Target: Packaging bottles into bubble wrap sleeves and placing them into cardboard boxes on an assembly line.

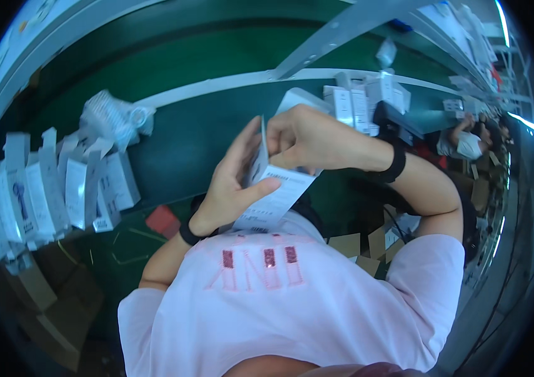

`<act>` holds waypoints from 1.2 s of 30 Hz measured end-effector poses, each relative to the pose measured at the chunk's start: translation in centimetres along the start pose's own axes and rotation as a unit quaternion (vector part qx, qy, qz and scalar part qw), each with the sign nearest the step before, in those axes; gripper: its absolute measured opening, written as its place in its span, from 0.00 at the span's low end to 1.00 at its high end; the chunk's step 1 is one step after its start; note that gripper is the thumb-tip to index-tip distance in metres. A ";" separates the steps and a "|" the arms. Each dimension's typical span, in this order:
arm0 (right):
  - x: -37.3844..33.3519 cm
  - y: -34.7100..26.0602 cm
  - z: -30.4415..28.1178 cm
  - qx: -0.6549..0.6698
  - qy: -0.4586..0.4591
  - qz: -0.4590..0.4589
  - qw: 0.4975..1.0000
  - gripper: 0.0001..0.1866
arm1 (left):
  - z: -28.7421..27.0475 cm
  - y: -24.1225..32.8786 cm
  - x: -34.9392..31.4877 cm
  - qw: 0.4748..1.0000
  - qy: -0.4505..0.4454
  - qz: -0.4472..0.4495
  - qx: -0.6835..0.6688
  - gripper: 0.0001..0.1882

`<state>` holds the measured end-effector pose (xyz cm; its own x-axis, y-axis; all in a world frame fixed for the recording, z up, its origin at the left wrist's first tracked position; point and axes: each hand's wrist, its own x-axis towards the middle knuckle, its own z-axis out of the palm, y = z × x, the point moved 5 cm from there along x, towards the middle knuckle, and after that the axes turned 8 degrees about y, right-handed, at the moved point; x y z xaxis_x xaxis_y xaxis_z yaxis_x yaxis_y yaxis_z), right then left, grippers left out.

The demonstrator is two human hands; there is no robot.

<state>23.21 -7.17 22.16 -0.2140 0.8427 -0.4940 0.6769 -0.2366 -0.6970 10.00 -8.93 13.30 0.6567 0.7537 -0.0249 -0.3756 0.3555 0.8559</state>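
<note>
A white printed carton (273, 196) with its top open is held upright in front of my chest. My left hand (235, 173) wraps its left side, the thumb pressed across the printed face. At the carton's open top is my right hand (301, 138), its fingers bent down into or behind the mouth. Those fingertips are partly hidden, and I cannot make out what they hold, if anything. A raised white flap (262, 141) stands between the two hands. Behind my right hand lies a pale, rounded white piece (301, 99) on the green bench.
Several white cartons (47, 188) stand in a row at the left, beside a clear plastic bag (113, 116). More white boxes (358, 103) stand at the back right near a dark device (399, 119). A metal post (342, 34) crosses above. Brown cardboard boxes (358, 248) sit below.
</note>
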 end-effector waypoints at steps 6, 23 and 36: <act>-1.9 0.8 0.6 0.159 -0.176 0.085 0.968 0.10 | 1.0 -0.4 0.1 0.998 -0.024 -0.044 -0.048 0.43; -7.0 9.8 1.6 0.417 0.256 -0.145 0.860 0.32 | 3.9 -0.4 3.8 0.981 -0.111 -0.002 0.160 0.22; -12.6 12.9 -2.6 0.266 0.256 -0.068 0.927 0.16 | 8.5 -5.7 6.8 0.985 -0.101 -0.129 0.056 0.32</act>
<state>36.52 -19.53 20.73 0.1822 0.9690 -0.1667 0.1968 -0.2020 -0.9594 22.18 -10.49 12.58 0.8422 0.5162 -0.1560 -0.1115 0.4497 0.8862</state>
